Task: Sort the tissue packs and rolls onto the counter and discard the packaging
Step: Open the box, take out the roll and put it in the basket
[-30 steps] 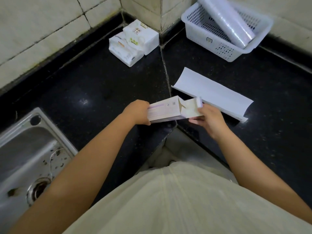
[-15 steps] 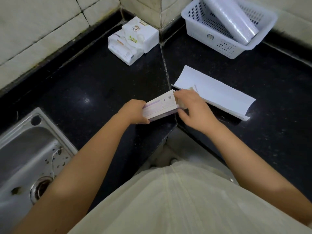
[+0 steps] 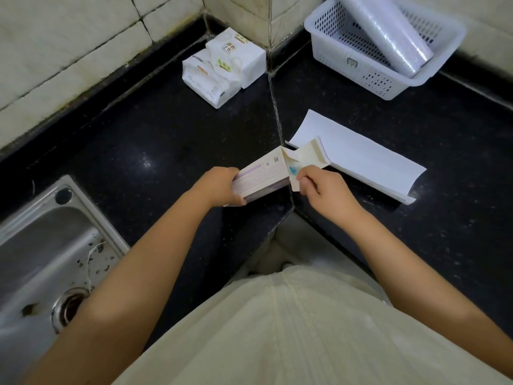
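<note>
A firm grip is being kept on the near end of the carton (image 3: 261, 177) by the left hand (image 3: 222, 187), fingers wrapped around it, while one of the opened end flaps (image 3: 308, 155) is being pinched by the right hand (image 3: 322, 187) at its lower corner. The carton is being held in the air just above the front edge of the dark desk (image 3: 138, 151), right at the corner seam.

It is being judged as light and fairly stiff: thin card that is likely to crease if squeezed mid-span, so the solid short end is the sensible place for a hold, with the flaps handled only at their folds. A long, pale box is being shown, lilac striped along one side, with printed panels and a small code on top; something blue is being glimpsed at the open mouth, too small to identify.

Two white tissue packs (image 3: 222, 68) are being left stacked against the tiled corner. A curled white sheet (image 3: 361, 157) is lying just beyond the flaps, and a clear-wrapped roll (image 3: 385, 31) is resting in the white basket (image 3: 361, 73).
</note>
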The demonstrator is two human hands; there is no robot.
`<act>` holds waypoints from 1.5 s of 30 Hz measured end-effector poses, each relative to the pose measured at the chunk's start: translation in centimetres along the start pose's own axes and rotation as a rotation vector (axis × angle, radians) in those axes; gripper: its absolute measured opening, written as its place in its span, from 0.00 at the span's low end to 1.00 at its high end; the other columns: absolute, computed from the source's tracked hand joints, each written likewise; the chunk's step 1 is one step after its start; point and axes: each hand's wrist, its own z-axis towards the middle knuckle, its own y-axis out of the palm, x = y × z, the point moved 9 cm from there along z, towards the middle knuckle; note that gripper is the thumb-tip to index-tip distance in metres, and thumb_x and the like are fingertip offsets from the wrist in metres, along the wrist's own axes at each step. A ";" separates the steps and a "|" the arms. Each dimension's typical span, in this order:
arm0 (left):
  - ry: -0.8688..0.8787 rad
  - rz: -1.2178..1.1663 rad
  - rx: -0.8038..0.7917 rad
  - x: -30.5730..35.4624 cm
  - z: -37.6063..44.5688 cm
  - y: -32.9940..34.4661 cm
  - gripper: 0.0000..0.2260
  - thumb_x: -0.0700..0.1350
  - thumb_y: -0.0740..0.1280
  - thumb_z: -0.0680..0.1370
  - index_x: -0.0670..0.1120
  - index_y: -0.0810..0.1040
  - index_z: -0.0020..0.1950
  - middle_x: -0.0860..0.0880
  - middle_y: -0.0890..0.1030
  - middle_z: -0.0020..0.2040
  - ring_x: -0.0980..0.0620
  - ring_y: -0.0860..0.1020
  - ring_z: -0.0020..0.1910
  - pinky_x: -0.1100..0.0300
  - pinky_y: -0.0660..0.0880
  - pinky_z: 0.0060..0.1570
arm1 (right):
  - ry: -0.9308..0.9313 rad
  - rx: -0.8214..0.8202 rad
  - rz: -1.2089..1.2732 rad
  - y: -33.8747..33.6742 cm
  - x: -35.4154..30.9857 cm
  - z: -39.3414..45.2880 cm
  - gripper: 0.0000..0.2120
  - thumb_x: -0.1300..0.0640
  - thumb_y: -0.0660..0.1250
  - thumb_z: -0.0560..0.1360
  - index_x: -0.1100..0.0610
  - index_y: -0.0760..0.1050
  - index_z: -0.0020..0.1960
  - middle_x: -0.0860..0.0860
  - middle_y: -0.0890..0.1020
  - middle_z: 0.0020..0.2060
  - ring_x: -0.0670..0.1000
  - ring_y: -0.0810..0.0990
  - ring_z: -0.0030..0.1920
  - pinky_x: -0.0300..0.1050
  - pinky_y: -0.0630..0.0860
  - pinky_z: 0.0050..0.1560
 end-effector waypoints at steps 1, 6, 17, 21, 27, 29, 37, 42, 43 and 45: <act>0.001 0.002 0.000 0.0 0.0 0.0 0.21 0.48 0.73 0.70 0.42 0.74 0.60 0.43 0.78 0.56 0.46 0.77 0.53 0.54 0.75 0.52 | 0.026 -0.044 -0.017 0.3 0.1 0.3 0.10 0.62 0.55 0.79 0.63 0.72 0.56 0.63 0.81 0.51 0.49 0.72 0.43 0.36 0.64 0.41; 0.006 0.004 -0.011 0.0 -0.3 0.0 0.23 0.47 0.73 0.71 0.42 0.73 0.62 0.43 0.77 0.59 0.45 0.76 0.56 0.50 0.76 0.57 | 0.059 -0.113 -0.092 0.3 -0.5 1.1 0.18 0.63 0.55 0.78 0.58 0.65 0.68 0.62 0.78 0.58 0.57 0.77 0.51 0.42 0.70 0.44; 0.032 -0.025 -0.024 -0.9 -0.8 0.3 0.24 0.46 0.72 0.71 0.43 0.71 0.64 0.43 0.76 0.61 0.45 0.75 0.57 0.51 0.75 0.57 | 0.094 0.142 0.043 -2.0 -1.6 2.2 0.22 0.67 0.57 0.76 0.61 0.63 0.69 0.59 0.74 0.64 0.58 0.75 0.61 0.45 0.70 0.60; 0.050 -0.025 -0.025 -1.0 -0.9 0.4 0.23 0.46 0.72 0.71 0.43 0.71 0.64 0.44 0.76 0.61 0.46 0.75 0.57 0.53 0.74 0.55 | 0.033 0.072 0.031 -1.1 -1.9 2.2 0.21 0.68 0.58 0.75 0.60 0.66 0.68 0.57 0.72 0.67 0.55 0.72 0.65 0.46 0.67 0.66; 0.095 0.036 -0.019 0.1 -0.6 0.4 0.23 0.45 0.73 0.70 0.44 0.72 0.63 0.44 0.77 0.60 0.46 0.75 0.57 0.53 0.73 0.56 | 0.047 -0.209 -0.007 1.8 -0.8 2.7 0.28 0.73 0.55 0.73 0.57 0.62 0.71 0.57 0.67 0.71 0.55 0.64 0.71 0.45 0.60 0.70; 0.094 0.054 -0.020 0.3 -0.5 0.3 0.23 0.46 0.73 0.70 0.44 0.71 0.63 0.44 0.77 0.60 0.46 0.76 0.57 0.53 0.73 0.55 | 0.069 -0.184 0.039 1.3 -0.4 2.7 0.26 0.71 0.55 0.74 0.58 0.64 0.71 0.56 0.68 0.70 0.55 0.66 0.70 0.44 0.60 0.71; 0.065 0.064 -0.032 0.2 -0.3 0.2 0.24 0.47 0.73 0.71 0.43 0.70 0.64 0.43 0.77 0.60 0.45 0.76 0.56 0.53 0.74 0.55 | 0.176 0.038 0.119 -1.7 1.6 1.6 0.13 0.53 0.67 0.73 0.60 0.78 0.54 0.53 0.79 0.43 0.46 0.73 0.40 0.27 0.67 0.35; 0.060 0.097 -0.020 0.5 -0.4 0.1 0.23 0.47 0.73 0.71 0.42 0.71 0.62 0.42 0.77 0.59 0.44 0.76 0.56 0.53 0.73 0.53 | 0.276 -0.069 0.117 -0.6 2.0 1.7 0.14 0.49 0.64 0.75 0.60 0.78 0.45 0.54 0.79 0.39 0.51 0.74 0.42 0.42 0.69 0.38; 0.058 0.099 -0.017 0.5 -0.4 0.2 0.23 0.47 0.73 0.71 0.42 0.71 0.62 0.42 0.77 0.59 0.44 0.76 0.56 0.53 0.73 0.53 | 0.288 -0.085 0.113 -0.4 2.0 1.7 0.17 0.49 0.62 0.76 0.63 0.78 0.43 0.57 0.81 0.38 0.52 0.75 0.40 0.45 0.72 0.40; 0.053 0.102 -0.012 0.5 -0.4 0.2 0.23 0.47 0.73 0.71 0.42 0.70 0.63 0.42 0.77 0.60 0.44 0.76 0.56 0.53 0.73 0.53 | 0.331 -0.112 0.082 0.1 1.9 1.8 0.22 0.48 0.58 0.77 0.67 0.78 0.43 0.63 0.83 0.41 0.53 0.75 0.38 0.47 0.74 0.43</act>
